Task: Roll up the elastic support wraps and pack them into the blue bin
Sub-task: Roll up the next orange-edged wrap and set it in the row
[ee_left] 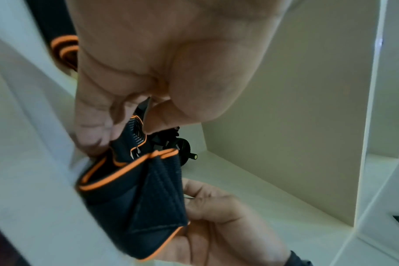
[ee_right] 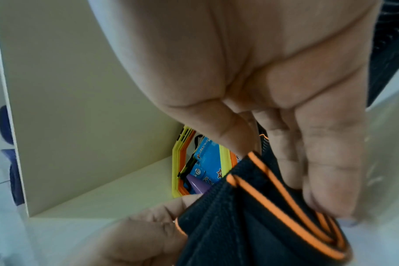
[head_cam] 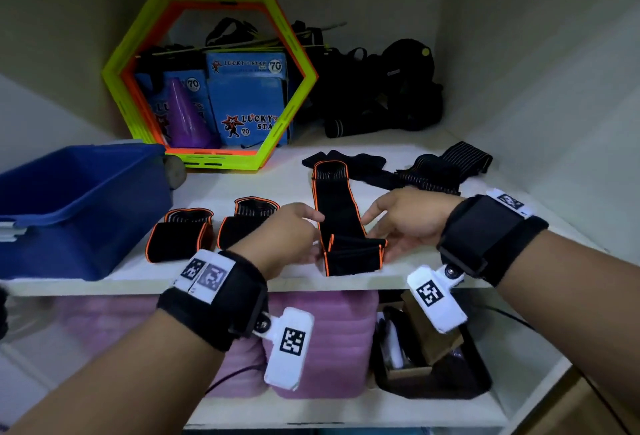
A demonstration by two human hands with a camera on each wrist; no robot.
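A black elastic wrap with orange edging (head_cam: 341, 223) lies lengthwise on the white shelf (head_cam: 270, 182), its near end folded into a flat roll (ee_left: 134, 203) at the front edge. My left hand (head_cam: 294, 232) pinches the roll's left side and my right hand (head_cam: 398, 223) pinches its right side (ee_right: 273, 207). Two rolled orange-edged wraps (head_cam: 180, 232) (head_cam: 247, 221) sit side by side left of my left hand. The blue bin (head_cam: 79, 206) stands at the shelf's left end; no wraps show in the part of its inside that I see.
More loose black wraps (head_cam: 446, 166) lie behind my right hand. At the back stand yellow and orange hexagon rings (head_cam: 207, 71) around blue boxes and a purple cone, with a heap of black gear (head_cam: 384, 88) to their right. Pink mats (head_cam: 325, 341) fill the shelf below.
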